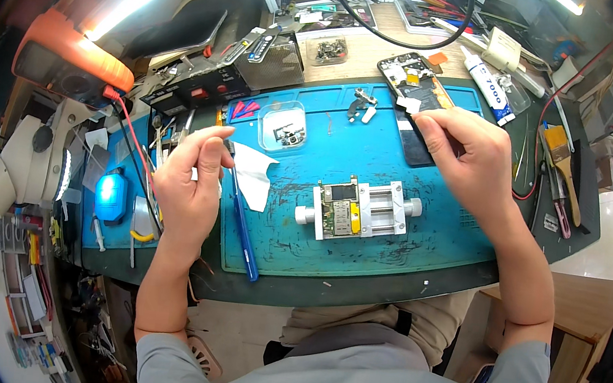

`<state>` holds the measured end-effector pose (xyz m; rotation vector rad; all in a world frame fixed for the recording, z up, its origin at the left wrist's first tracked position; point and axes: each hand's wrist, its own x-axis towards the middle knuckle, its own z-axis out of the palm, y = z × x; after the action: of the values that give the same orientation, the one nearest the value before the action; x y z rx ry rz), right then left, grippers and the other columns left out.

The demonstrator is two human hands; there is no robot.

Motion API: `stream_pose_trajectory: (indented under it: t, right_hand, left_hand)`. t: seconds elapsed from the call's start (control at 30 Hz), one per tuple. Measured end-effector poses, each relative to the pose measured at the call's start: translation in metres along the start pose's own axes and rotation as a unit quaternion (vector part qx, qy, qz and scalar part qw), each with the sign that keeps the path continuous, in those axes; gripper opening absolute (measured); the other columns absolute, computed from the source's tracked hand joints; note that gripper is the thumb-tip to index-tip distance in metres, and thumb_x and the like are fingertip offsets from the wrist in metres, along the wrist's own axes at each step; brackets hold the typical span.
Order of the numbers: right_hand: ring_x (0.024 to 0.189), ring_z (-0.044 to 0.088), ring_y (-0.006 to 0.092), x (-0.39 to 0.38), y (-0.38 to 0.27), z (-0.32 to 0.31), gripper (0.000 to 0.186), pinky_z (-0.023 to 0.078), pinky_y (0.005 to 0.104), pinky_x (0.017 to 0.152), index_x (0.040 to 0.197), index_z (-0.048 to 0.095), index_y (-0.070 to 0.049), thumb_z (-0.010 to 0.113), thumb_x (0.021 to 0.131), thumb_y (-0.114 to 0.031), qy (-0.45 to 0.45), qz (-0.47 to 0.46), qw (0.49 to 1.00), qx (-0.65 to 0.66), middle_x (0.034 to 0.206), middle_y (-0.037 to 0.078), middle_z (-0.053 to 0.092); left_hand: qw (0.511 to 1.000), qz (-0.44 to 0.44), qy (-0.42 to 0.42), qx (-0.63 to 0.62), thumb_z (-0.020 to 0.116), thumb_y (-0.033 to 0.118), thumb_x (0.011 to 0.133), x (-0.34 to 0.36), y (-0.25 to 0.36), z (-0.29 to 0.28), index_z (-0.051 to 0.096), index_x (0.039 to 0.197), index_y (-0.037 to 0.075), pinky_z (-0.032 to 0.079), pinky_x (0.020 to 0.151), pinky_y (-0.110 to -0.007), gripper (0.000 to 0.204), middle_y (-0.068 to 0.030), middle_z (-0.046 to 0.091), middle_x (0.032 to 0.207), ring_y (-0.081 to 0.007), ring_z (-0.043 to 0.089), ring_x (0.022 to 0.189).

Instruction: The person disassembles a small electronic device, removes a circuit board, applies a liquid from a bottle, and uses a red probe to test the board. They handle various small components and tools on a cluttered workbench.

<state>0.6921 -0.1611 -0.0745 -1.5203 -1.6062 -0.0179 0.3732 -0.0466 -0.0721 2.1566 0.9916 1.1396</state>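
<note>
My left hand (193, 181) is raised over the left side of the blue mat, its fingers curled in toward the thumb; whatever they hold is hidden. Beside it lie a white sheet of tissue or paper (253, 176) and a slim blue-handled tool (242, 226). My right hand (471, 158) pinches at the height of a small white piece (409, 104), which shows at its fingertips. Below that hand is an opened phone (413, 145), partly covered. Between my hands, a metal clamp fixture (386, 215) grips a small circuit board (339, 215).
A clear tray of small parts (282, 126) and small loose parts (363, 106) sit on the mat (298, 256). An orange multimeter (70, 63) stands at left. A white-and-blue tube (487, 87) and a brush (565, 151) lie at right. A black cable loops overhead.
</note>
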Motion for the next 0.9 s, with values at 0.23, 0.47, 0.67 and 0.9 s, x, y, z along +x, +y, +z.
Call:
stream_pose_trajectory:
  t: [0.23,0.47,0.67,0.9]
  right_hand:
    - [0.060,0.061,0.0176,0.001,0.000,-0.004,0.015,0.047,0.0306,0.055,0.097,0.077,-0.001,0.072,0.094,-0.015,-0.005,0.000,1.000,-0.008,0.076,0.009,0.070]
    - [0.059,0.058,0.0128,0.002,0.002,-0.005,0.013,0.044,0.0271,0.053,0.099,0.077,0.001,0.071,0.096,-0.010,-0.008,-0.020,1.000,-0.015,0.077,0.009,0.071]
    - [0.060,0.060,0.0146,0.001,0.003,-0.005,0.013,0.046,0.0280,0.055,0.097,0.076,0.001,0.072,0.094,-0.011,-0.014,-0.014,1.000,-0.013,0.078,0.009,0.071]
    - [0.091,0.069,0.0286,0.005,-0.003,-0.027,0.070,0.056,0.0381,0.076,0.110,0.070,-0.001,0.084,0.073,-0.058,-0.294,-0.126,0.947,-0.027,0.097,0.011,0.070]
  left_hand:
    - [0.994,0.010,-0.057,0.088,0.065,0.012,0.102,-0.003,0.008,0.009,0.074,0.108,0.000,0.047,0.064,-0.023,0.016,-0.0034,0.068,0.078,-0.0088,0.063,0.071]
    - [0.994,0.050,-0.076,0.055,0.070,0.010,0.098,-0.007,0.003,0.014,0.074,0.106,0.001,0.046,0.056,-0.022,0.012,-0.0050,0.069,0.079,-0.0082,0.064,0.066]
    - [0.988,0.089,-0.120,0.046,0.075,0.012,0.093,-0.009,0.001,0.012,0.074,0.107,0.002,0.049,0.061,-0.028,0.017,-0.0072,0.068,0.080,-0.0161,0.061,0.066]
    - [0.927,0.200,-0.282,0.146,0.088,0.045,0.066,-0.007,0.021,0.015,0.070,0.114,0.003,0.051,0.076,-0.035,0.067,-0.0064,0.066,0.093,-0.0248,0.061,0.084]
